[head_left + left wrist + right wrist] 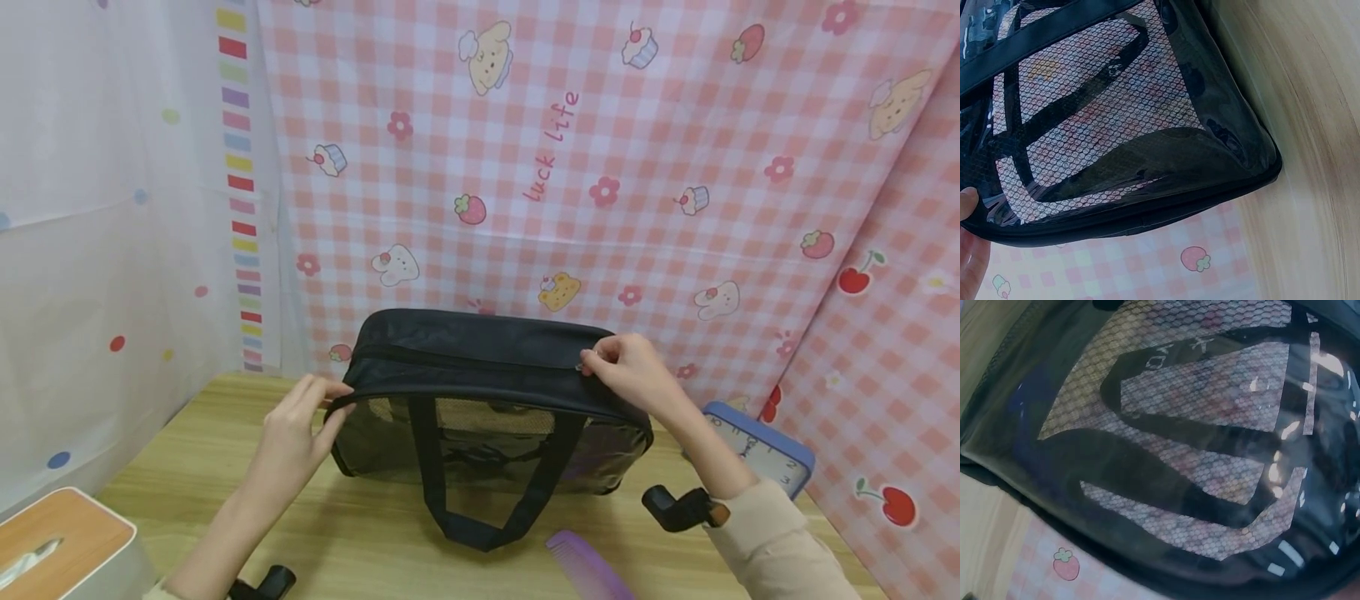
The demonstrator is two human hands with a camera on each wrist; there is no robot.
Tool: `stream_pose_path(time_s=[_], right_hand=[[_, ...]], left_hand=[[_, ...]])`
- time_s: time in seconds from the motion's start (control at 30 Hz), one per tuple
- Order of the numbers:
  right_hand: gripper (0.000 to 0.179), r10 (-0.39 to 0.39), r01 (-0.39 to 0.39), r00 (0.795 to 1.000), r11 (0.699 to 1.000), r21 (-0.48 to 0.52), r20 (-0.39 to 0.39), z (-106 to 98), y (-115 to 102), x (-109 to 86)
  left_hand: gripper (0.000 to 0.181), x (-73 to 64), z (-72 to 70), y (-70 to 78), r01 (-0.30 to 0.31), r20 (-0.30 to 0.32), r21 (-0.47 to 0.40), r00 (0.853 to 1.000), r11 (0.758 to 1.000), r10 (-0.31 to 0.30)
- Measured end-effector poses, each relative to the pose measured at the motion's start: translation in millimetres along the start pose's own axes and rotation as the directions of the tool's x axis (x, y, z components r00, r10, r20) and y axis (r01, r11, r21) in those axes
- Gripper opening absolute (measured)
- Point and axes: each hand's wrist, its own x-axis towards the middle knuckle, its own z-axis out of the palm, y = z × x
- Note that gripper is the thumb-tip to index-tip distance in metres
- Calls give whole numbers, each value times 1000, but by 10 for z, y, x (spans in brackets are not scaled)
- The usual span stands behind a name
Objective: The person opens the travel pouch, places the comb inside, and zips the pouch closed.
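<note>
A black bag [480, 333] with a see-through front panel stands upright on the wooden table [187, 467]. Its black strap handle [486, 533] hangs down in front. My left hand [292, 429] pinches the bag's top left edge between thumb and fingers; in the left wrist view only a bit of its fingers [967, 205] shows at the left border. At the right end of the top zipper, my right hand [633, 375] pinches the small zipper pull [580, 367]. Mesh [1197, 394] shows through the clear panel in the right wrist view, where the right hand is hidden.
A purple comb [588, 567] lies in front of the bag. To the right, behind my right forearm, is a blue-framed clock [798, 462]. A tissue box [71, 533] with a wooden top stands at the lower left. Pink checked cloth [562, 167] hangs close behind the bag.
</note>
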Motion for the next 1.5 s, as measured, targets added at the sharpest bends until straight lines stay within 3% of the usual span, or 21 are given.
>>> stream_pose_path(time_s=[1.17, 1.5], right_hand=[[27, 0, 0, 1000, 1000, -16, 11, 59, -117, 79], [27, -40, 40, 998, 999, -6, 43, 115, -210, 119]], left_hand=[[27, 16, 10, 27, 21, -1, 5, 1000, 1000, -21], [27, 9, -1, 19, 17, 3, 19, 1000, 1000, -17]])
